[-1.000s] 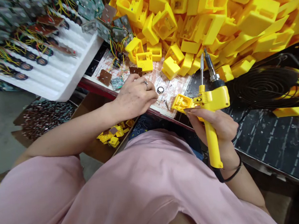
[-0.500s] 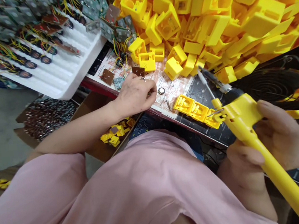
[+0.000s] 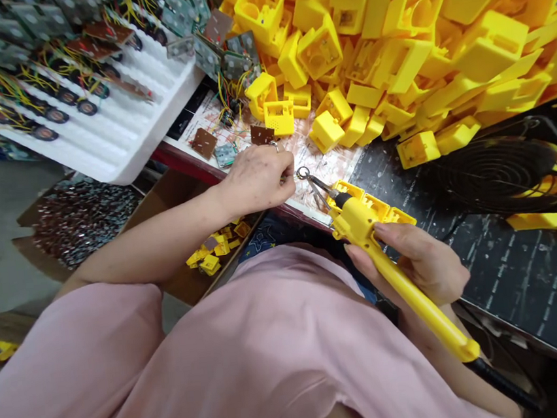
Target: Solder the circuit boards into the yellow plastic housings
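My right hand (image 3: pixel 419 262) is wrapped round the handle of a yellow soldering gun (image 3: pixel 386 261), whose metal tip points up-left at a small round metal part (image 3: pixel 302 173) on the printed paper (image 3: pixel 326 165). My left hand (image 3: pixel 257 177) rests on the table edge just left of that part, fingers curled and pinched at something too small to make out; a ring shows on one finger. Behind the gun lies a row of open yellow plastic housings (image 3: pixel 375 205).
A big heap of yellow plastic housings (image 3: pixel 415 44) fills the back. A white foam tray (image 3: pixel 119 139) with wired circuit boards (image 3: pixel 43 74) sits at left. A black fan grille (image 3: pixel 499 171) lies right. A cardboard box (image 3: pixel 183 244) of yellow parts stands below the table edge.
My right hand swung the soldering gun from the right side down and left, bringing its tip to the round part. The left hand stayed almost in place.
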Motion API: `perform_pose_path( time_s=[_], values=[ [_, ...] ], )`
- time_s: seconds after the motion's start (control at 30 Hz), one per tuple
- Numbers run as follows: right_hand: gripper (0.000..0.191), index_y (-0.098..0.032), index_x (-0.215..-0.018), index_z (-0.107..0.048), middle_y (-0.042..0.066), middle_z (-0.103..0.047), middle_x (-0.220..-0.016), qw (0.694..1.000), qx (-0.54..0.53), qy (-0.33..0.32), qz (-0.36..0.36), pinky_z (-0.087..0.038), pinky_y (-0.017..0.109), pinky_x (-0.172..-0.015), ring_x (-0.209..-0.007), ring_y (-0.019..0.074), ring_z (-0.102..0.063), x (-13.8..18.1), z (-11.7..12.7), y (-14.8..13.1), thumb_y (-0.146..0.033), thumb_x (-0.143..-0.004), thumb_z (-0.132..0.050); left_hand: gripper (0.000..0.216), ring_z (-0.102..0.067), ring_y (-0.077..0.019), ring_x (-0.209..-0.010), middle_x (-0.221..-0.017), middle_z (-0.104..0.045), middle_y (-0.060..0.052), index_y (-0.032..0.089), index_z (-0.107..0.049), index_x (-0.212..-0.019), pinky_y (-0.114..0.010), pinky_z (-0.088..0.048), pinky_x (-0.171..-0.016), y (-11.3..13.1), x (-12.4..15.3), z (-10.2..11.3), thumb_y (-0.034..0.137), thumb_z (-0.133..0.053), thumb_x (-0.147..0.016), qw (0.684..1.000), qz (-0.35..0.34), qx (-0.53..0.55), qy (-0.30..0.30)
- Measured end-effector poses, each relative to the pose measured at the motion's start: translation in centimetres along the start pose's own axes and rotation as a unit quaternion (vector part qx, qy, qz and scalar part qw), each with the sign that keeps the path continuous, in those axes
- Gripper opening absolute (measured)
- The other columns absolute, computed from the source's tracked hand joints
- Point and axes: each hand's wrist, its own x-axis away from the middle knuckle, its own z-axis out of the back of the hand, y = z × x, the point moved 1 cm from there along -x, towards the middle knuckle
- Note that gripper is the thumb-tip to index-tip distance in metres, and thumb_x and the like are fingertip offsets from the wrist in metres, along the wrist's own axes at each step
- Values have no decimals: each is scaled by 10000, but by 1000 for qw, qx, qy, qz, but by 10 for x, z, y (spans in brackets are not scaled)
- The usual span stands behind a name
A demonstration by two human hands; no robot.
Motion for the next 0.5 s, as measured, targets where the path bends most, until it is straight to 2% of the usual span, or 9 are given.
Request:
perform_pose_path(
  time_s=[0.1, 0.23, 0.3, 0.37, 0.43, 0.5],
  values=[
    [365, -217, -1080, -661, 4, -783, -827, 998, 21, 12, 62, -588, 264, -548, -650, 171, -749, -19, -1, -6, -138, -817, -901, 307, -752, -287, -849, -856, -778, -125, 145, -766, -928, -385, -555, -774, -1, -1, -1, 261, -489, -864, 1000, -1, 5, 1],
    [292, -241, -1030, -658, -2, -775, -816, 998, 18, 12, 54, -596, 255, -544, -633, 164, -740, -20, -4, -6, -167, -855, -879, 267, -745, -263, -826, -848, -776, -103, 154, -752, -912, -371, -553, -785, -3, 1, -1, 264, -514, -864, 999, -4, 34, 10],
    [338, -245, -1112, -681, 1, -780, -862, 999, 14, 35, 18, -631, 267, -604, -689, 179, -763, -12, -6, -4, -173, -852, -883, 279, -739, -245, -790, -818, -768, -85, 151, -749, -920, -358, -545, -778, -5, 3, -2, 271, -499, -884, 998, -6, 58, 19],
    [475, -252, -1272, -675, 16, -790, -951, 996, 7, 81, -26, -656, 289, -669, -776, 200, -789, -1, -7, -1, -198, -852, -891, 295, -730, -225, -756, -776, -754, -64, 150, -749, -927, -353, -545, -792, -8, 4, -4, 275, -482, -909, 996, -9, 79, 40],
    [581, -263, -1418, -620, 44, -793, -1040, 991, 18, 124, -45, -663, 321, -697, -856, 228, -802, 5, -6, 2, -303, -894, -869, 304, -728, -213, -749, -761, -751, -52, 152, -755, -938, -359, -551, -831, -10, 6, -7, 277, -478, -932, 993, -16, 94, 64],
    [585, -258, -1497, -570, 67, -792, -1056, 991, 32, 124, -35, -656, 347, -686, -861, 247, -799, 1, -6, 3, -438, -977, -767, 315, -739, -215, -771, -787, -768, -55, 154, -770, -978, -366, -555, -859, -11, 7, -11, 289, -486, -956, 991, -24, 104, 84]
  ],
)
